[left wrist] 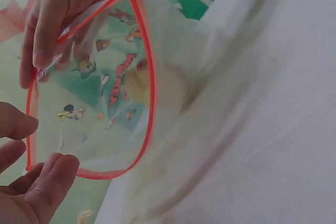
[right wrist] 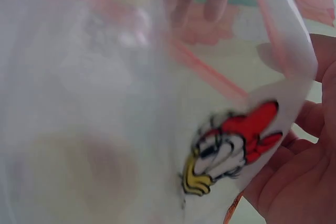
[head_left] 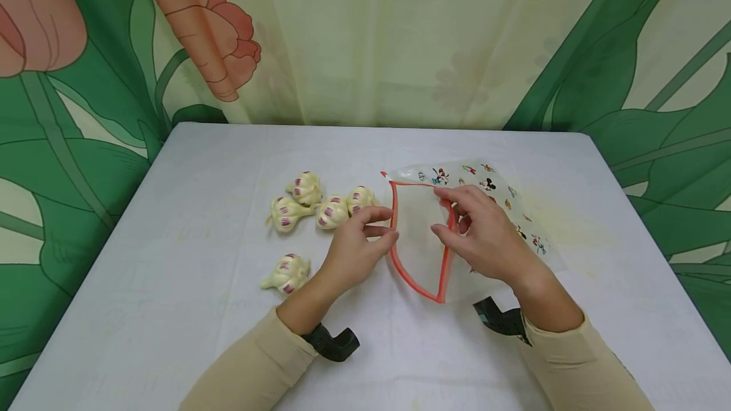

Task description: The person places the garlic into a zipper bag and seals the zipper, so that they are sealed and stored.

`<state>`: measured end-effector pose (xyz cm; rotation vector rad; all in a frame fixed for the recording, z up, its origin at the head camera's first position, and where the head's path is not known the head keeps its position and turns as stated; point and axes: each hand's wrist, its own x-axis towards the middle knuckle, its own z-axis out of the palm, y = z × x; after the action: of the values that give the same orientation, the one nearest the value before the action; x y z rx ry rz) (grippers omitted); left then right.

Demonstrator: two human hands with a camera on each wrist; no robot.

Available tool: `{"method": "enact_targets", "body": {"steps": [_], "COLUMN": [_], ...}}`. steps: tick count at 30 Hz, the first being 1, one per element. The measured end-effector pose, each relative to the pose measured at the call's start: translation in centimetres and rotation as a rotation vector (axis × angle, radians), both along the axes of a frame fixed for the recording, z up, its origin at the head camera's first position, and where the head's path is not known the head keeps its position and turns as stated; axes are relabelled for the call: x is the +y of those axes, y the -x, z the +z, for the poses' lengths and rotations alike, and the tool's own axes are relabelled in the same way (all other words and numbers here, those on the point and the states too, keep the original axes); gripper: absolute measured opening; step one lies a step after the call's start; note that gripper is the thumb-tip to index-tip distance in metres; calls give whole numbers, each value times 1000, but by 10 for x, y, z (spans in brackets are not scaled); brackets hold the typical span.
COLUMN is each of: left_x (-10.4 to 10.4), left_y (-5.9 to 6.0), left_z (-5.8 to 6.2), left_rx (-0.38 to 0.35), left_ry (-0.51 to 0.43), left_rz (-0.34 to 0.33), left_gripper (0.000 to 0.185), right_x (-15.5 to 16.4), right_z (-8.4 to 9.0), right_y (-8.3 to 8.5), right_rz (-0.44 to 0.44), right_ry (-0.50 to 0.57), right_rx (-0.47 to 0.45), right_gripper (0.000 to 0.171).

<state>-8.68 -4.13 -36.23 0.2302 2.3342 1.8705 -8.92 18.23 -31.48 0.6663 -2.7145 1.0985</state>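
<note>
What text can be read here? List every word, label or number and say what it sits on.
None: no words, labels or numbers can be read.
Clear plastic zip bag with red rim: printed cartoon figures only, no lettering visible; the red mark seen from the left wrist is too blurred to tell.
Five pale garlic bulbs: purple streaks, no text.
White tablecloth: plain.

The bag (right wrist: 105,103) fills the right wrist view, blurring what lies inside.
</note>
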Motion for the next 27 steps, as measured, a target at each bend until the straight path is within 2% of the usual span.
{"method": "enact_targets", "body": {"steps": [4, 14, 27], "left_x": [0, -1, -4], "left_y": [-1, -3, -3], "left_z": [0, 2, 1], "left_rx": [-14, 4, 2], "left_ry": [10, 26, 10], "left_rz": [0, -2, 3], "left_gripper": [35, 39, 40], "right_x": [0, 1, 1], "right_z": [0, 0, 0], "right_y": [0, -1, -1], "right_rz": [-1, -5, -4], "right_ry": [1, 7, 12], "right_rx": [-4, -10, -14], "right_gripper": [52, 53, 52]}}
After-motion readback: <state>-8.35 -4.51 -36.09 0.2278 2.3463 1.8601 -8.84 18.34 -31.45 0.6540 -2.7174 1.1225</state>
